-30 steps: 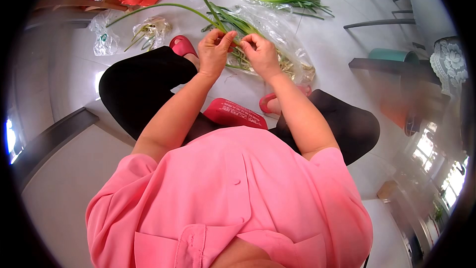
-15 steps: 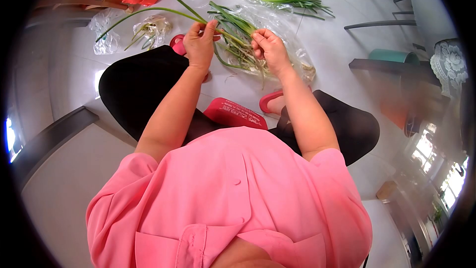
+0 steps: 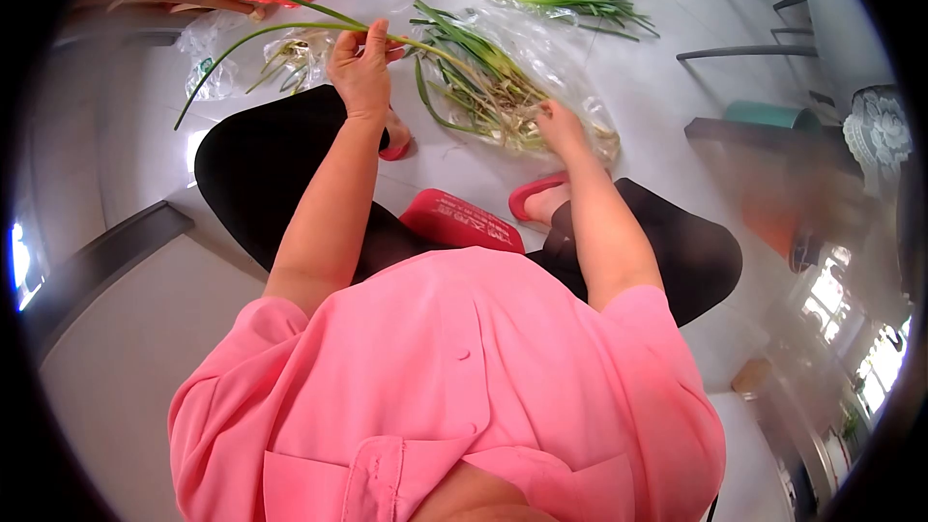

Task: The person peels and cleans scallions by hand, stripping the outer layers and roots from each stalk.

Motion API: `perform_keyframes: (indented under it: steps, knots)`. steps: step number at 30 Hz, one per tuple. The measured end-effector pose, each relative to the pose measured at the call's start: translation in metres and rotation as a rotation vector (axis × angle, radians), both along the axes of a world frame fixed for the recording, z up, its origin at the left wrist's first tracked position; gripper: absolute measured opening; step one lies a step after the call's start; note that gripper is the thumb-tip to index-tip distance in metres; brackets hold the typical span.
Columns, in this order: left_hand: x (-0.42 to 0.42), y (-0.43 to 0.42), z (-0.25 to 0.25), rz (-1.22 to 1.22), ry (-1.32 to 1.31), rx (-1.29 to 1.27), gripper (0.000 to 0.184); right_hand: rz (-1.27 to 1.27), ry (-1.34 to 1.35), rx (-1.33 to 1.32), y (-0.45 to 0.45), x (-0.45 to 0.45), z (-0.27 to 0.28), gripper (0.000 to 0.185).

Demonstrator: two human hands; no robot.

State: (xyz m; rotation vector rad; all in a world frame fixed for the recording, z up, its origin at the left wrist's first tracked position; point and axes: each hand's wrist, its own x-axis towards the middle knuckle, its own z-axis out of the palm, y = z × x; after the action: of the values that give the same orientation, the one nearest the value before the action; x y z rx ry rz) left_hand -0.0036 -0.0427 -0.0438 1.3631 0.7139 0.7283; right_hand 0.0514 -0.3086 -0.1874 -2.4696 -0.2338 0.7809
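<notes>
On the tiled floor (image 3: 454,174), a clear plastic bag (image 3: 580,68) bears a loose heap of green onions (image 3: 483,77). Above its near end is the right hand (image 3: 564,126); I cannot tell whether its fingers grip anything. The left hand's (image 3: 362,72) fingers are clamped on one long stalk (image 3: 416,42). It should be light, its leaves limp and easily creased, perhaps slick; the firmer pale shank looks the safest hold.

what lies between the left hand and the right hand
The head view shows a loose pile of green onions there, lying on clear plastic; a stalk held in the left hand also reaches into that stretch.
</notes>
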Motion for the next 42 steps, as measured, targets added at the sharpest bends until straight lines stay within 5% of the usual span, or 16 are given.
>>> perform_keyframes:
  steps: [7, 12, 24, 42]
  knots:
    - [0.003, -0.02, -0.004, -0.105, 0.074, 0.007, 0.016, -0.042, 0.131, 0.506, 0.056, 0.013, 0.068, 0.035]
    - [0.005, -0.027, -0.006, -0.125, 0.021, -0.073, 0.015, -0.099, 0.24, 0.86, 0.066, 0.009, 0.087, 0.021]
    - [-0.003, -0.055, 0.013, -0.298, 0.208, -0.237, 0.022, -0.086, 0.241, 0.88, 0.071, 0.007, 0.11, 0.015]
    - [-0.002, -0.05, 0.015, -0.416, 0.138, -0.391, 0.014, -0.146, 0.41, 0.896, 0.067, 0.009, 0.099, 0.021]
